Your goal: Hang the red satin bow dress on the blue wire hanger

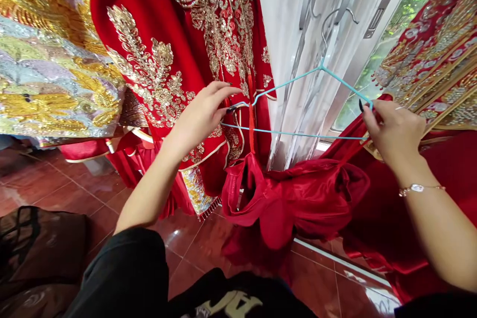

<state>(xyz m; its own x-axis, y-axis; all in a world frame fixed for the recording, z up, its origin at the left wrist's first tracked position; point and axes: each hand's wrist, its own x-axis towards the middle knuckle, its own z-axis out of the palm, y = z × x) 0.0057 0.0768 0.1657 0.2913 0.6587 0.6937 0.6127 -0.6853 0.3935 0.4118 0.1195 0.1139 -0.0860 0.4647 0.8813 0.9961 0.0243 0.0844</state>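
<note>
My left hand (201, 119) pinches the left shoulder end of a light-blue coated wire hanger (298, 134), and my right hand (393, 131) grips its right end. The hanger's metal hook (331, 22) points up in front of a white curtain. A red satin garment (298, 198) hangs below the hanger, with a strap or shoulder edge rising to my right hand. Its left strap runs up near my left fingertips, though I cannot tell if that hand holds it. A thin gold bracelet (421, 189) circles my right wrist.
A red gold-embroidered gown (156, 59) and a multicoloured gold brocade garment (48, 74) hang at left, with more embroidered cloth (428, 59) at right. Behind the hanger are a white curtain (286, 59) and a window (372, 59). Below lies a glossy red-brown tiled floor (186, 238), with a dark bag (33, 253) at lower left.
</note>
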